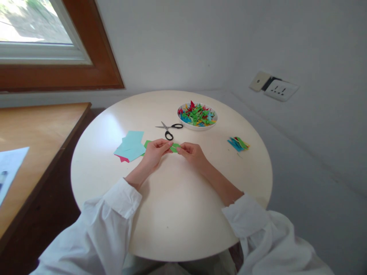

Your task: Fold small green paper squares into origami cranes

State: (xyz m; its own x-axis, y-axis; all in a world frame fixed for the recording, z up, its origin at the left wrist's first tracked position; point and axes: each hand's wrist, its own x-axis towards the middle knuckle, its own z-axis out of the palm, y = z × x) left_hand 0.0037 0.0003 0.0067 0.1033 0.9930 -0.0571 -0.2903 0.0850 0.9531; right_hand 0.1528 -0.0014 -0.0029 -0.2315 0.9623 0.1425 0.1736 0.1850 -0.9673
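Evidently, both hands pinch one small piece of green paper between them.
In the head view, the left hand and right hand close their fingertips on the green paper, near the middle of the round table; spread scissors lie just beyond, light-blue sheets left, a bowl of colourful paper pieces farther back, cut strips right.

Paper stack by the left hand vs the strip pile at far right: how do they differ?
Shape: the paper stack is broad sheets; the strip pile is narrow pieces, covering less area.
Color: the paper stack is mostly pale blue, pink below; the strip pile mixes deeper blue and green.
Shared: the paper stack and strip pile both lie on the round white table.
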